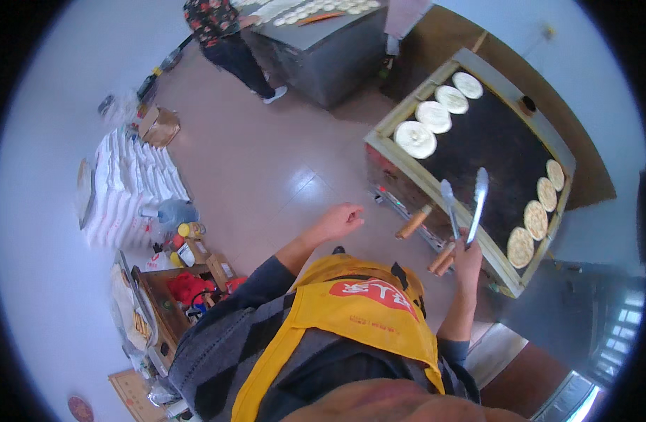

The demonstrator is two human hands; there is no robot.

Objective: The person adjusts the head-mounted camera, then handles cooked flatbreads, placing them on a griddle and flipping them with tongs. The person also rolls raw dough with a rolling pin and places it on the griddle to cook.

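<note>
My right hand (467, 255) holds a pair of metal tongs (478, 203), whose two arms are spread over the near edge of a large dark griddle (491, 137). Pale, round flatbreads (433, 117) lie in a row along the griddle's left side. Browner flatbreads (536, 220) form another row on the right side. Away from the griddle, my left hand (342, 220) hangs over the floor with its fingers curled; nothing shows in it.
Wooden handles (413, 222) stick out from the griddle's front. A person (233, 47) stands at a table (323, 37) bearing dough pieces. Stacked white sacks (130, 190), a blue water jug (178, 214) and a cluttered wooden cabinet (162, 300) are at the left.
</note>
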